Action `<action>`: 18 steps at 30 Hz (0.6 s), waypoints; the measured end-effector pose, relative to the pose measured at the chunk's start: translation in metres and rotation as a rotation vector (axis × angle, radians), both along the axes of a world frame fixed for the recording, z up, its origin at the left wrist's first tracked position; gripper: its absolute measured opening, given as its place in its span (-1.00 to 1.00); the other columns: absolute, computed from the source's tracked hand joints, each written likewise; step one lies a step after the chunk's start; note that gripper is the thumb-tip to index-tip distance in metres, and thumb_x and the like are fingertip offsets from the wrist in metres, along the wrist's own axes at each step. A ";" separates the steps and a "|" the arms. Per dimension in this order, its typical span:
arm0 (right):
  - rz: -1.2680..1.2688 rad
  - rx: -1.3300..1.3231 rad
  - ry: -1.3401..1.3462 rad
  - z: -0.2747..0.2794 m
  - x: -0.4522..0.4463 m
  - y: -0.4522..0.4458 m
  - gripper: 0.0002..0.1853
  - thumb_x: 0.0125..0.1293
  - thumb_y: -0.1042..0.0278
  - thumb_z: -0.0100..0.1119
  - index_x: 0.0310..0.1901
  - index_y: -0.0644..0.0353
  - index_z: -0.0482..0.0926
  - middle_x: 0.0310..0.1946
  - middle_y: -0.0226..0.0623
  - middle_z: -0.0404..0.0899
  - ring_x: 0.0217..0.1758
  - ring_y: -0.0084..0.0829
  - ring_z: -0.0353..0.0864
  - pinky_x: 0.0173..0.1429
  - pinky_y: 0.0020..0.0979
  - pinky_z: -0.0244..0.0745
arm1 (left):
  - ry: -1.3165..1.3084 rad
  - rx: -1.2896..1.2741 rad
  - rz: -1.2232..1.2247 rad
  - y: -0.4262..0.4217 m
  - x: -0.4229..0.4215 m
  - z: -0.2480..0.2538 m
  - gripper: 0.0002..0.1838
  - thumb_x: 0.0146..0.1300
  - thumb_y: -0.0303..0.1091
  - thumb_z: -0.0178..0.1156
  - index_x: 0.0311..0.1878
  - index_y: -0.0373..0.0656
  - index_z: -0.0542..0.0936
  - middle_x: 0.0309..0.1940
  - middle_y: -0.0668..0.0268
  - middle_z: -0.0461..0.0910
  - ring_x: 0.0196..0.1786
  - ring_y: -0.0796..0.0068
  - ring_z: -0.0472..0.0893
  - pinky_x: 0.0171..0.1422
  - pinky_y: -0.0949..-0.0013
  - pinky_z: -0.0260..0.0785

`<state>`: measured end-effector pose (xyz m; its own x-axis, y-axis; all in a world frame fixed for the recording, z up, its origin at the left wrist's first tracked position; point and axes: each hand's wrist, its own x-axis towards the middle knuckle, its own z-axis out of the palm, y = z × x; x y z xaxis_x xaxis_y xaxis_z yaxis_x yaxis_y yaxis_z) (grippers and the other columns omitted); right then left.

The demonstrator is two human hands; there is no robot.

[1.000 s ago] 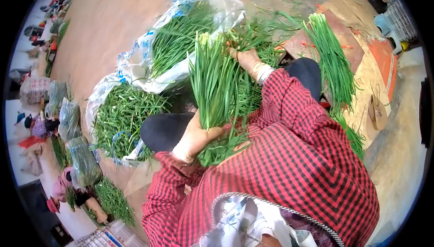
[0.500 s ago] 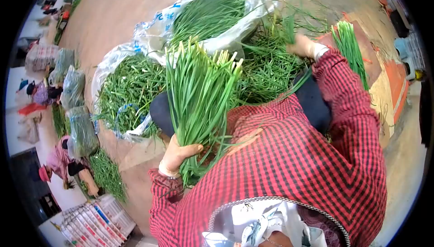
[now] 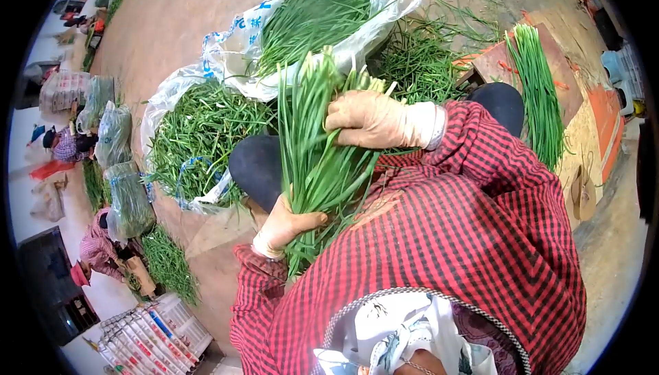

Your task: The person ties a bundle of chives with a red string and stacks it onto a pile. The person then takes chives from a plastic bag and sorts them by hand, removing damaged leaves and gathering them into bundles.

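A bunch of long green stalks [image 3: 309, 148] with pale ends at the top stands between my two gloved hands. My left hand [image 3: 288, 227] is wrapped round its lower part, with the thumb across the front. Near the pale ends, my right hand [image 3: 371, 121] has its fingers curled against the bunch on its right side. Behind it an open plastic bag [image 3: 230, 55] holds more long stalks [image 3: 316, 18]. Another heap of leafy greens [image 3: 199, 134] fills a bag at the left. A tidy bunch [image 3: 535, 93] lies on a board at the right.
Loose greens [image 3: 419, 59] lie on the floor beyond my hands. An orange sheet [image 3: 604, 124] is at the right. Filled plastic bags [image 3: 129, 200] stand in a row at the left, near other people [image 3: 99, 244]. A stack of crates [image 3: 151, 334] is at the lower left.
My right hand has come back left from the loose greens and closed in on the bunch. My left hand still grips its lower part, slightly farther right.
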<state>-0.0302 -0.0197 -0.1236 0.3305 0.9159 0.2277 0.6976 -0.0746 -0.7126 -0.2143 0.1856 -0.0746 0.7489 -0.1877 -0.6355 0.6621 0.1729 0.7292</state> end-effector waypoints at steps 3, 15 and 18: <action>-0.235 -0.026 0.117 -0.003 0.004 -0.011 -0.77 0.25 0.30 0.16 -0.06 0.07 0.59 -0.27 -0.12 0.65 -0.14 -0.05 0.65 -0.06 -0.20 0.52 | 0.021 -0.046 -0.142 0.010 -0.005 -0.012 -0.39 0.03 -0.59 0.35 0.22 -0.25 0.46 -0.02 0.37 0.62 -0.04 0.56 0.57 0.11 0.43 0.42; -0.678 -0.737 0.002 -0.043 0.067 -0.151 -0.54 0.29 -0.04 0.16 -0.06 0.24 0.60 -0.26 -0.11 0.64 -0.17 -0.32 0.63 -0.05 -0.37 0.52 | 0.050 -0.026 -0.021 0.029 -0.029 -0.023 -0.40 -0.04 -0.59 0.34 0.17 -0.31 0.50 -0.01 0.29 0.64 -0.01 0.50 0.59 0.12 0.41 0.41; -0.719 -0.289 0.358 -0.014 0.042 -0.125 -0.43 0.23 -0.15 0.22 -0.03 0.27 0.62 -0.15 -0.03 0.64 -0.04 -0.16 0.64 0.11 -0.27 0.50 | 0.009 0.025 0.029 0.025 -0.023 -0.025 -0.42 -0.03 -0.59 0.34 0.16 -0.31 0.51 -0.02 0.28 0.65 -0.03 0.49 0.60 0.10 0.40 0.43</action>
<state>0.0114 -0.1446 -0.1375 0.8611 0.4622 -0.2117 0.1476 -0.6258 -0.7659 -0.2375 0.2104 -0.0995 0.7483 -0.1503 -0.6461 0.6634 0.1737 0.7278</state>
